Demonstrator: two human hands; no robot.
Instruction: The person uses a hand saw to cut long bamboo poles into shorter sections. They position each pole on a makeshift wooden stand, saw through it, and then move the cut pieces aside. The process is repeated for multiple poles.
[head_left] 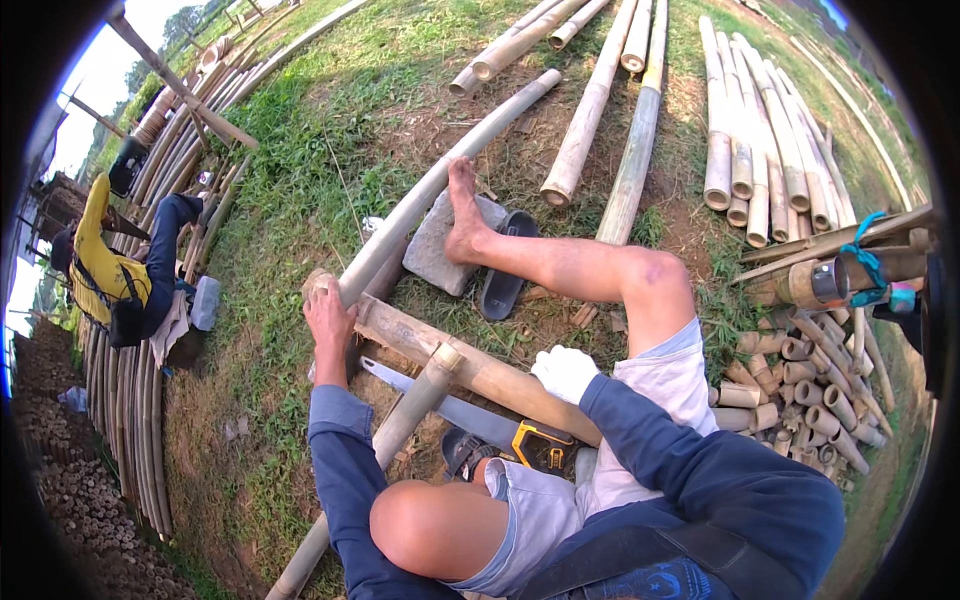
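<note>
Pole [460, 170] lies aslant over the ground, its near end at nine o'clock and its far end just past twelve. The ground [270, 230] is patchy grass and bare brown soil, outdoors in daylight, with bamboo on nearly every side: loose lengths [585, 145] at one o'clock, a stack [765, 130] of long canes at two, a heap [810, 400] of short offcuts between three and four, and a pile [95, 500] seen end-on at eight. A co-worker [115, 260] in a yellow top sits at nine o'clock, well apart. Close in, a bare foot [465, 220] rests on a stone block [440, 250] at eleven o'clock, toes beside the pole, with a dark sandal [507, 265] just by it. The bare left hand [332, 315] is at the pole's near end, fingers curled against it; how firmly they grip cannot be told. The right hand [565, 373], in a white glove at four o'clock, lies against a thick log [480, 370], its fingers bent and close together; whether they grasp cannot be told. A thin cane [415, 405] crosses the log near six o'clock, and a saw [540, 445] with a yellow-and-black handle lies at five.
</note>
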